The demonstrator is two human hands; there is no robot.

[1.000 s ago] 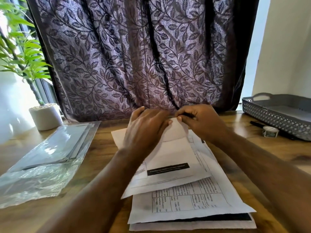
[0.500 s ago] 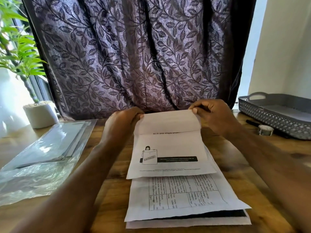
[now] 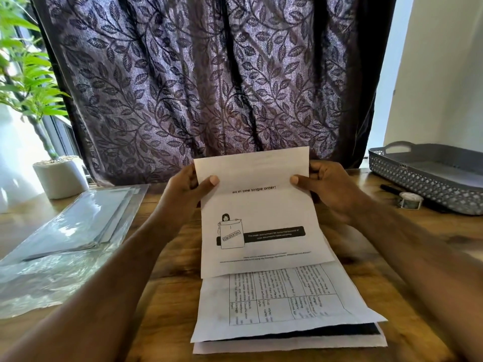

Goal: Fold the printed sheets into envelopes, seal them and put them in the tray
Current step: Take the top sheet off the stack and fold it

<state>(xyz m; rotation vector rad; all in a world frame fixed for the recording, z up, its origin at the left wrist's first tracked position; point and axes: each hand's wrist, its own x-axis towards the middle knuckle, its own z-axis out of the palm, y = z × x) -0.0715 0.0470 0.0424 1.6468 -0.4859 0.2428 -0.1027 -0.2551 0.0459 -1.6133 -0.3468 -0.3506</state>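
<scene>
A printed sheet (image 3: 261, 218) with a folded-over top flap and a small drawing is lifted off the table at its far end. My left hand (image 3: 183, 192) pinches its left edge, thumb on the front. My right hand (image 3: 329, 189) pinches its right edge the same way. Its near edge lies over a stack of printed sheets (image 3: 282, 304) on the wooden table. A grey perforated tray (image 3: 428, 178) stands at the far right. Clear plastic envelopes (image 3: 78, 220) lie in a pile at the left.
A small tape roll (image 3: 410, 199) and a black pen (image 3: 392, 189) lie in front of the tray. A potted plant (image 3: 60, 176) stands at the far left. A dark leaf-patterned curtain (image 3: 209, 87) hangs behind the table.
Both hands moved apart to the sheet's side edges and raised its far end. The folded top flap now stands up toward me instead of lying flat.
</scene>
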